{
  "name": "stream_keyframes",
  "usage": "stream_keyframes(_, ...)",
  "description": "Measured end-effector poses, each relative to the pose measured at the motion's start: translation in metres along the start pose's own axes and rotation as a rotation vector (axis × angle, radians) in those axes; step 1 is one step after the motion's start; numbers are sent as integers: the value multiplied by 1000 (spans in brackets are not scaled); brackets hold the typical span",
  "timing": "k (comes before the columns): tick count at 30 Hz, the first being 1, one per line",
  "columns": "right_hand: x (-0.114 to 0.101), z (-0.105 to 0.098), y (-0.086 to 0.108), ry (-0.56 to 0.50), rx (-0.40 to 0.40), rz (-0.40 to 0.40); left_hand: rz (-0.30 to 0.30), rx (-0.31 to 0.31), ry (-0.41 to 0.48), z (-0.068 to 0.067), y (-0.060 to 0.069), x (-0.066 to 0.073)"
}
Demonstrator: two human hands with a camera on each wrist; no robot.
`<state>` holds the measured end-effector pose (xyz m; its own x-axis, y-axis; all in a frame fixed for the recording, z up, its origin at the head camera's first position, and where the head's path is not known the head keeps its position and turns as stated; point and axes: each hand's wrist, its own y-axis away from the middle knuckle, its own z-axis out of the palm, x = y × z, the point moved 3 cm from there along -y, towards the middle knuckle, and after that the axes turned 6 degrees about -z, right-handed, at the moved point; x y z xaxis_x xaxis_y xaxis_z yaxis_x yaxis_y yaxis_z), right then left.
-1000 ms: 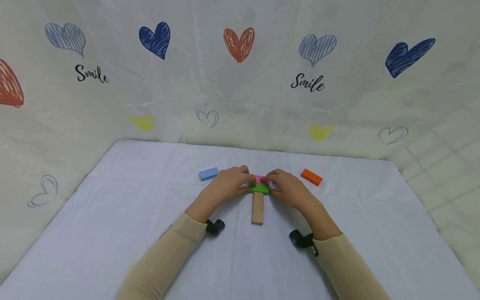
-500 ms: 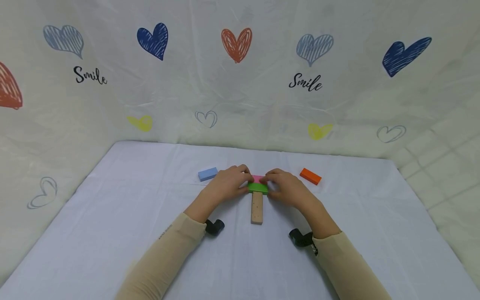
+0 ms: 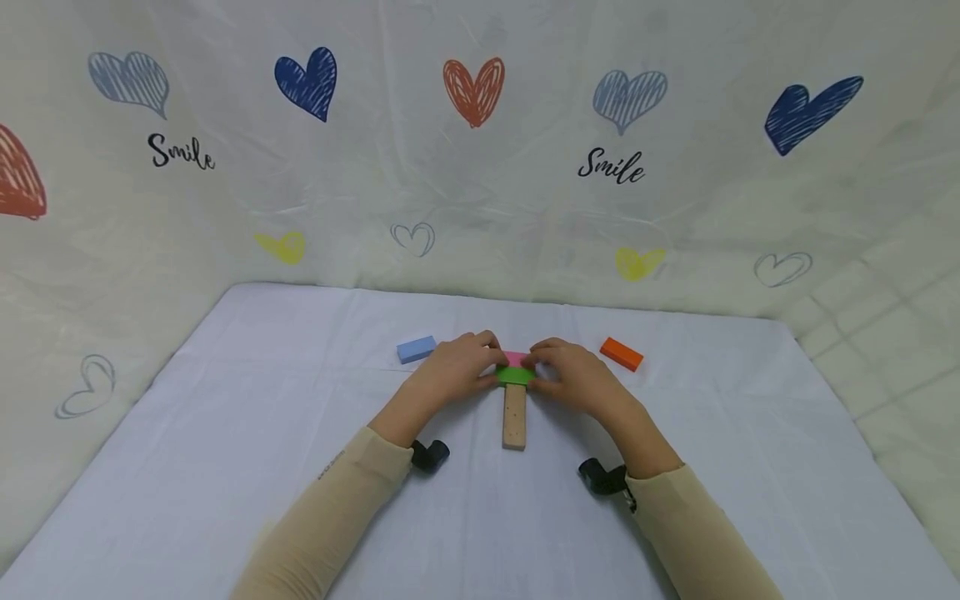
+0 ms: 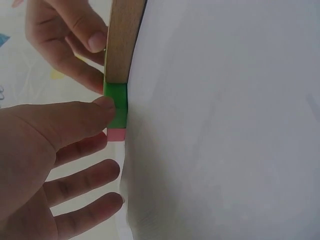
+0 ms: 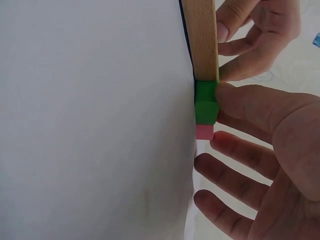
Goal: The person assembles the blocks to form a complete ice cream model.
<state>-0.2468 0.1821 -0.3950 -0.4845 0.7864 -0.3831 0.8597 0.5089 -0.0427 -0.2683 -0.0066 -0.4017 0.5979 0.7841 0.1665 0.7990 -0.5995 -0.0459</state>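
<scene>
A green block (image 3: 515, 377) lies crosswise at the far end of a plain wooden block (image 3: 514, 417), the two making a T on the white cloth. Right behind the green one, a pink block (image 3: 514, 359) lies against it. My left hand (image 3: 453, 368) pinches the left ends of the green and pink blocks, its thumb on green in the left wrist view. From the other side my right hand (image 3: 576, 375) pinches their right ends; its thumb (image 5: 235, 97) touches the green block in the right wrist view. The remaining fingers of both hands stay spread.
A blue block (image 3: 416, 349) lies left of my left hand, and an orange block (image 3: 622, 354) lies beyond my right hand. White cloth (image 3: 480, 533) covers the table. Behind its far edge hangs a pale curtain (image 3: 525, 242) printed with hearts.
My right thumb has come slightly further in against the green block's right end. Otherwise the hands and blocks hold their places, apart from a small shift of the head view.
</scene>
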Motion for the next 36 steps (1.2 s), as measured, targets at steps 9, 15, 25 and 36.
stream_keyframes(9, 2, 1, -1, 6, 7, 4, -5, 2, 16, -2, 0, -3)
stream_keyframes(15, 0, 1, -1, 1, 4, -1, -83, 10, 54, -17, 1, -22)
stream_keyframes(25, -1, 2, -1, 12, 9, -25, -271, 29, 146, -41, 21, -71)
stream_keyframes(36, -1, 3, 1, 11, 4, -7, -363, -78, 212, -41, 33, -99)
